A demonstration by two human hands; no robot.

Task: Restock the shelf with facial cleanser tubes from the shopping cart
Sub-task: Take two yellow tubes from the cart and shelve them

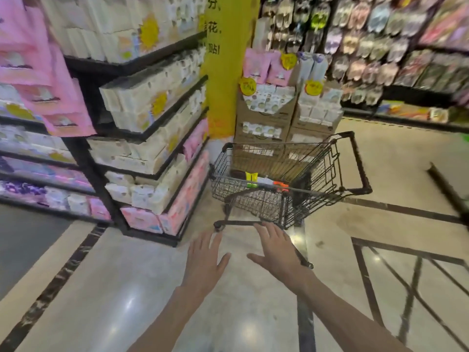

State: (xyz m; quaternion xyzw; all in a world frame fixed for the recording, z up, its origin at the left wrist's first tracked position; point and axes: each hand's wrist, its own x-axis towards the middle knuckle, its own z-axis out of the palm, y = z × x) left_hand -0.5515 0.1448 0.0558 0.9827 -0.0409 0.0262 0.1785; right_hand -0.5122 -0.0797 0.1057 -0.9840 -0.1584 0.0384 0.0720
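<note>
head view, both hands [206, 260] [275, 250] spread, tubes [264, 181] in cart [350, 158] beyond

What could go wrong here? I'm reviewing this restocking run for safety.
Both hands, the left hand and the right hand, are open and hold nothing, and the shopping cart stands free on the glossy floor, so it might roll when reached into. The tubes lie low in the basket, which may force an awkward bend.
</note>
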